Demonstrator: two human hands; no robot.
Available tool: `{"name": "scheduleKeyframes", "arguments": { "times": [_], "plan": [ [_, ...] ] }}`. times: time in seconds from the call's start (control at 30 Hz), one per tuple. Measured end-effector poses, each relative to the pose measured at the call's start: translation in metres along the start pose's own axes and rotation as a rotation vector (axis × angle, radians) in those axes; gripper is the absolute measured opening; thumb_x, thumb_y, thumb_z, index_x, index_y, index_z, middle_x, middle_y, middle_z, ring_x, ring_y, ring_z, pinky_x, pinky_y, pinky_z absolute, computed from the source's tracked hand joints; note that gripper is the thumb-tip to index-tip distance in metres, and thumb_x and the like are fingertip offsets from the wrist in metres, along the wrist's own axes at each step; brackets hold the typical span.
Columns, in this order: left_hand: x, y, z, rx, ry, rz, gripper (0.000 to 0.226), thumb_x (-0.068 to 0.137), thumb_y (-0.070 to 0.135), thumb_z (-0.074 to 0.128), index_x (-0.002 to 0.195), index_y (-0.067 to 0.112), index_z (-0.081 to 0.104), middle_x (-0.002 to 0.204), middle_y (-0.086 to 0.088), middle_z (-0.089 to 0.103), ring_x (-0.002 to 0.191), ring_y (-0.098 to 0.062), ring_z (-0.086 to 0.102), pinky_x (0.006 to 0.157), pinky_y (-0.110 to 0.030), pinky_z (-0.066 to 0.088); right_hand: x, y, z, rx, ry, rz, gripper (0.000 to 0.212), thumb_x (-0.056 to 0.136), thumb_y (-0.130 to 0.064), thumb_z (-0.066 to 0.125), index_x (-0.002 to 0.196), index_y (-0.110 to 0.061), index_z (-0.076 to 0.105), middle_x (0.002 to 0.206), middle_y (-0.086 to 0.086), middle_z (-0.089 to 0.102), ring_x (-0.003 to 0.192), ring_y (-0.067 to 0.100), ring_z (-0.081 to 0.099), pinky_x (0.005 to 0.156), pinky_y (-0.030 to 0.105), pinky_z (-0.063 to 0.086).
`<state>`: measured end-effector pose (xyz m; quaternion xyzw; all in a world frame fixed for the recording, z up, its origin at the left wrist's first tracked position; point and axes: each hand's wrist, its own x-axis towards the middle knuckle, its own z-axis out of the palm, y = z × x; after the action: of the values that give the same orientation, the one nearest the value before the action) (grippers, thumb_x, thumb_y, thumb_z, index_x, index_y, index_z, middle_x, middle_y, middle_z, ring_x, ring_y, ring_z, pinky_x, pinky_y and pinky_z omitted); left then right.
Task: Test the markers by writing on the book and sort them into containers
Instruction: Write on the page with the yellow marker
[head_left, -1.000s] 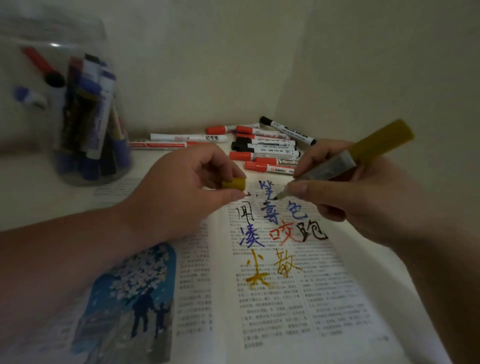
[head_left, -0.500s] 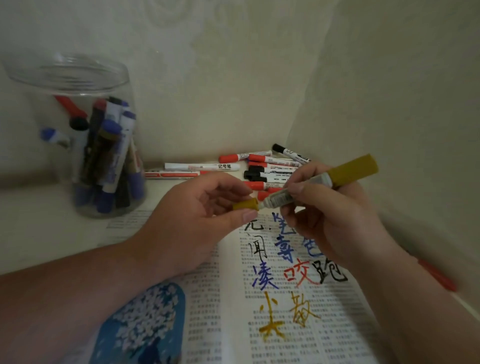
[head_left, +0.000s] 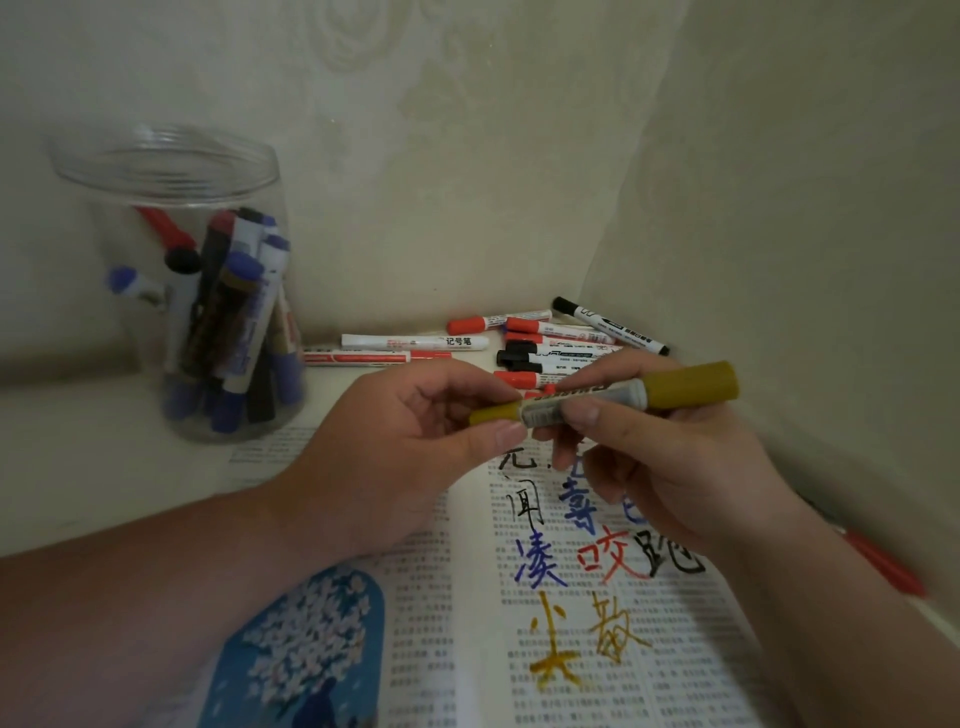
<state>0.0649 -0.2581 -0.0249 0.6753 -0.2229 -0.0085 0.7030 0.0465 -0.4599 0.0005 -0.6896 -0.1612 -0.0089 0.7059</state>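
Both ends of the yellow marker were held above the open book, just in front of the loose markers on the desk. The barrel was gripped by the curled fingers of the right hand, and the cap at its tip end was pinched between thumb and fingers of the left hand. Whether the cap was fully seated could not be told; it would best be pushed straight along the barrel until firm. One clear jar, upright at the left, held blue, black and red markers; no second container was shown.
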Motion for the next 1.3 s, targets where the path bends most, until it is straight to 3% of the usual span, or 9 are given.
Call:
{"name": "scheduleKeyframes", "arguments": {
  "times": [0.2, 0.37, 0.43, 0.57, 0.73, 0.9, 1.07, 1.17, 1.3],
  "plan": [
    [0.002, -0.006, -0.007, 0.065, -0.048, 0.006, 0.018, 0.091, 0.042, 0.069, 0.09, 0.025, 0.074, 0.067, 0.002, 0.066, 0.063, -0.01, 0.057, 0.064, -0.024, 0.047, 0.0, 0.004, 0.005, 0.148, -0.033, 0.09, 0.025, 0.064, -0.015, 0.08, 0.089, -0.019, 0.08, 0.061, 0.008, 0.061, 0.052, 0.02, 0.049, 0.043, 0.025, 0.042],
    [0.006, -0.016, -0.009, -0.121, -0.071, -0.039, 0.027, 0.085, 0.041, 0.064, 0.094, 0.018, 0.073, 0.065, 0.0, 0.052, 0.062, -0.015, 0.046, 0.068, -0.043, 0.037, -0.001, 0.005, -0.001, 0.324, -0.192, 0.139, 0.052, 0.075, -0.035, 0.083, 0.118, -0.008, 0.072, 0.097, 0.028, 0.068, 0.077, 0.03, 0.065, 0.048, 0.028, 0.052],
    [0.008, -0.019, -0.008, -0.191, -0.006, -0.038, 0.021, 0.084, 0.035, 0.068, 0.09, 0.015, 0.073, 0.064, 0.001, 0.05, 0.059, -0.013, 0.044, 0.065, -0.04, 0.038, 0.001, 0.003, -0.007, 0.331, -0.124, 0.13, 0.06, 0.07, -0.046, 0.082, 0.117, -0.01, 0.072, 0.094, 0.029, 0.068, 0.069, 0.029, 0.063, 0.042, 0.024, 0.048],
    [0.01, -0.016, -0.01, -0.297, 0.119, -0.082, 0.012, 0.086, 0.019, 0.062, 0.08, 0.013, 0.072, 0.059, -0.002, 0.038, 0.051, -0.012, 0.034, 0.051, -0.029, 0.035, -0.002, -0.002, -0.011, -0.07, 0.07, 0.015, 0.037, 0.068, -0.041, 0.087, 0.094, -0.017, 0.075, 0.066, 0.004, 0.067, 0.048, 0.012, 0.052, 0.04, 0.018, 0.036],
    [0.009, -0.012, -0.014, -0.284, 0.209, -0.197, 0.029, 0.102, 0.016, 0.045, 0.075, 0.019, 0.056, 0.05, 0.005, 0.031, 0.046, -0.014, 0.018, 0.045, -0.027, 0.012, -0.009, 0.004, 0.005, -0.823, 0.037, -0.252, 0.017, 0.088, -0.04, 0.074, 0.103, -0.034, 0.069, 0.094, -0.018, 0.068, 0.079, 0.01, 0.065, 0.064, 0.019, 0.049],
    [0.011, -0.009, -0.012, -0.274, 0.253, -0.121, 0.039, 0.106, 0.033, 0.042, 0.074, 0.02, 0.061, 0.052, -0.002, 0.02, 0.048, -0.015, 0.012, 0.045, -0.026, 0.011, -0.01, 0.005, 0.015, -1.042, -0.041, -0.355, 0.02, 0.094, -0.047, 0.051, 0.113, -0.04, 0.052, 0.102, -0.02, 0.058, 0.085, -0.001, 0.057, 0.069, 0.013, 0.042],
    [0.01, -0.004, -0.011, -0.305, 0.264, -0.071, 0.043, 0.107, 0.025, 0.039, 0.07, 0.018, 0.061, 0.052, -0.004, 0.021, 0.046, -0.01, 0.015, 0.044, -0.019, 0.018, -0.016, 0.003, 0.029, -0.869, 0.045, -0.281, 0.012, 0.092, -0.045, 0.061, 0.1, -0.037, 0.058, 0.087, -0.014, 0.062, 0.072, 0.009, 0.057, 0.059, 0.015, 0.04],
    [0.007, -0.003, -0.011, -0.277, 0.248, -0.054, 0.044, 0.108, 0.024, 0.037, 0.07, 0.019, 0.06, 0.05, -0.003, 0.023, 0.044, -0.011, 0.016, 0.042, -0.019, 0.02, -0.012, 0.001, 0.033, -0.462, 0.079, 0.017, 0.014, 0.086, -0.043, 0.068, 0.086, -0.03, 0.065, 0.058, -0.009, 0.051, 0.047, 0.01, 0.041, 0.048, 0.028, 0.035],
    [0.001, -0.001, -0.01, -0.218, 0.189, -0.023, 0.041, 0.107, 0.027, 0.037, 0.071, 0.018, 0.055, 0.048, 0.002, 0.027, 0.041, -0.013, 0.019, 0.041, -0.023, 0.02, -0.009, -0.008, 0.036, 0.05, 0.053, 0.27, 0.02, 0.085, -0.024, 0.067, 0.067, -0.016, 0.061, 0.054, -0.001, 0.034, 0.045, 0.012, 0.024, 0.04, 0.017, 0.027]
  ]
}}
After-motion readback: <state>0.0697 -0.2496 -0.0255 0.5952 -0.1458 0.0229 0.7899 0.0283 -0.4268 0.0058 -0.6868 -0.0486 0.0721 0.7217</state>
